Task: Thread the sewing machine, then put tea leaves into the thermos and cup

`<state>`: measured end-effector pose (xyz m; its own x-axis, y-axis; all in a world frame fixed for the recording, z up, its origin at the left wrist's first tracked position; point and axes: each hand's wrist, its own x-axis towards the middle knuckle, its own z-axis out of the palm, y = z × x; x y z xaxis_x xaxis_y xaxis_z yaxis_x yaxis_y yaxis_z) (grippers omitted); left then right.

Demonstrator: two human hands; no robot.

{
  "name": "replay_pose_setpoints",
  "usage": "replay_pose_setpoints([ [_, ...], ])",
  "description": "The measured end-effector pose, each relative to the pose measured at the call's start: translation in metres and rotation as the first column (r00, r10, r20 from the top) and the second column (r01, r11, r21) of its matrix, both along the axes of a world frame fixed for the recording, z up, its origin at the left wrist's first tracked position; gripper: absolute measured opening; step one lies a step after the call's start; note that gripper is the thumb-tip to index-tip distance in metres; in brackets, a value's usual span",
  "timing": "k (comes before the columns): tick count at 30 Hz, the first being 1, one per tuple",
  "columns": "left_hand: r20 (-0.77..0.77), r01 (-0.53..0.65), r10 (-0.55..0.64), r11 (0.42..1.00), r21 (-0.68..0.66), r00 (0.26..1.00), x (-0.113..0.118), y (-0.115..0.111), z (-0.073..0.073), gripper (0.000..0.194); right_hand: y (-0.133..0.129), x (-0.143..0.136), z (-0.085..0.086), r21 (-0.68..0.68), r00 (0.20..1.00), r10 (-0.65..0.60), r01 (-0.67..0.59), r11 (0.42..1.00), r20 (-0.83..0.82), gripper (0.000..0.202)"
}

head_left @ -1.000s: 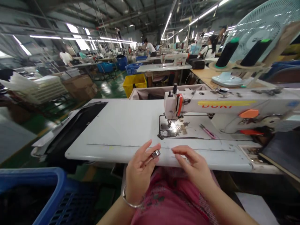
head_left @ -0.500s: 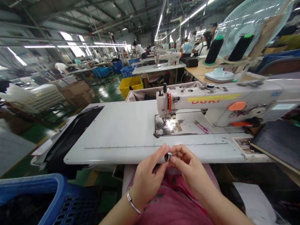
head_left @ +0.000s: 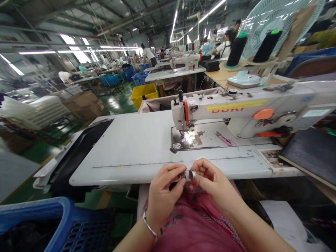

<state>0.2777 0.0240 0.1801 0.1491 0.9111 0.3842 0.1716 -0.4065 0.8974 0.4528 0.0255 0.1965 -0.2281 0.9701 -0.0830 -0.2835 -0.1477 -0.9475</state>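
Hands meet low in the middle, just in front of the near edge of the flat white desk (head_left: 136,147). The left hand (head_left: 161,192) has its fingers curled and its grip pinched on one small shiny metal piece (head_left: 183,175). The right hand (head_left: 214,187) has its grip pinched on a second small round silver metal piece (head_left: 193,174). The two little pieces sit side by side, right next to each other, between the fingertips of both hands; I cannot tell if they touch. A thin silver bracelet (head_left: 148,225) goes around the left wrist. Under the hands is pink cloth with a dark pattern (head_left: 194,224) on the person's lap. On the desk, past the hands, stands a white sewing machine with an orange knob (head_left: 236,108), and a small light shines on its metal plate by the needle. A small pink tool (head_left: 223,138) lies on the machine's base, well apart from the hands. Dark flat cloth (head_left: 84,147) lies along the left side of the desk. A blue plastic basket (head_left: 52,224) is low on the left. Two black thread cones with green tops (head_left: 236,49) stand behind the machine, in front of a pale green fan (head_left: 278,21). A yellow box (head_left: 144,92) sits on the green floor farther back, and other people work at desks far away.
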Motion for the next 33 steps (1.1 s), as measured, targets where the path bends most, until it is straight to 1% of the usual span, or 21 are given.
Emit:
replay_pose_setpoints([
  [2,0.09,0.0,0.006,0.998,-0.063,0.996,0.001,0.003,0.001,0.028,0.0,0.003,-0.001,0.02,0.999,0.033,-0.032,0.999,-0.024,0.02],
  [5,0.218,0.029,0.001,0.991,-0.132,0.976,0.003,0.008,0.001,0.026,-0.001,0.006,-0.003,0.036,0.983,0.107,-0.102,0.994,-0.147,0.02],
  [9,0.301,0.045,0.015,0.981,-0.191,0.954,0.004,0.014,-0.002,0.025,-0.005,0.006,-0.002,0.029,0.942,0.161,-0.16,0.987,-0.295,0.025],
  [12,0.346,0.039,0.064,0.958,-0.285,0.936,0.004,0.025,-0.011,0.026,-0.008,0.006,0.001,0.049,0.906,0.201,-0.197,0.979,-0.373,0.028],
  [15,0.379,0.06,0.077,0.939,-0.339,0.922,0.003,0.045,-0.027,0.028,-0.008,0.009,-0.001,0.062,0.914,0.17,-0.158,0.985,-0.369,0.025],
  [16,0.355,0.056,0.07,0.941,-0.334,0.932,0.002,0.052,-0.034,0.029,-0.008,0.01,-0.003,0.067,0.924,0.149,-0.134,0.989,-0.351,0.024],
  [17,0.285,0.031,0.064,0.948,-0.316,0.956,0.0,0.06,-0.041,0.028,-0.007,0.01,-0.006,0.072,0.938,0.126,-0.109,0.991,-0.323,0.024],
  [19,0.056,-0.064,0.081,0.967,-0.248,0.995,-0.003,0.074,-0.052,0.025,-0.005,0.012,-0.011,0.092,0.966,0.087,-0.066,0.994,-0.244,0.023],
  [21,-0.164,-0.157,0.13,0.974,-0.163,0.978,-0.006,0.086,-0.061,0.025,-0.004,0.012,-0.016,0.116,0.984,0.056,-0.037,0.993,-0.171,0.021],
  [22,-0.234,-0.186,0.152,0.973,-0.133,0.96,-0.008,0.09,-0.063,0.025,-0.004,0.013,-0.017,0.133,0.988,0.042,-0.022,0.991,-0.151,0.021],
  [23,-0.271,-0.204,0.166,0.972,-0.119,0.948,-0.009,0.093,-0.064,0.026,-0.003,0.013,-0.017,0.149,0.99,0.026,-0.006,0.989,-0.136,0.02],
  [26,-0.334,-0.224,0.188,0.972,-0.072,0.924,-0.014,0.093,-0.059,0.035,-0.003,0.013,-0.017,0.216,0.996,-0.032,0.049,0.975,-0.078,0.021],
  [28,-0.322,-0.223,0.207,0.975,-0.013,0.924,-0.015,0.081,-0.049,0.036,-0.003,0.014,-0.018,0.284,0.996,-0.091,0.084,0.955,0.01,0.022],
  [29,-0.274,-0.207,0.192,0.978,-0.026,0.942,-0.014,0.072,-0.042,0.033,-0.003,0.013,-0.019,0.328,0.988,-0.133,0.101,0.939,0.076,0.023],
  [30,-0.19,-0.165,0.148,0.983,-0.077,0.97,-0.013,0.062,-0.034,0.029,-0.002,0.012,-0.02,0.38,0.972,-0.181,0.111,0.918,0.153,0.023],
  [31,-0.061,-0.085,0.075,0.98,-0.179,0.995,-0.012,0.051,-0.026,0.028,-0.001,0.011,-0.021,0.436,0.944,-0.227,0.105,0.894,0.238,0.024],
  [32,0.105,0.048,-0.017,0.954,-0.296,0.994,-0.01,0.04,-0.019,0.031,0.0,0.009,-0.021,0.497,0.907,-0.27,0.081,0.864,0.322,0.024],
  [33,0.252,0.177,-0.088,0.917,-0.358,0.964,-0.009,0.03,-0.012,0.036,0.001,0.007,-0.021,0.555,0.866,-0.306,0.04,0.831,0.395,0.025],
])
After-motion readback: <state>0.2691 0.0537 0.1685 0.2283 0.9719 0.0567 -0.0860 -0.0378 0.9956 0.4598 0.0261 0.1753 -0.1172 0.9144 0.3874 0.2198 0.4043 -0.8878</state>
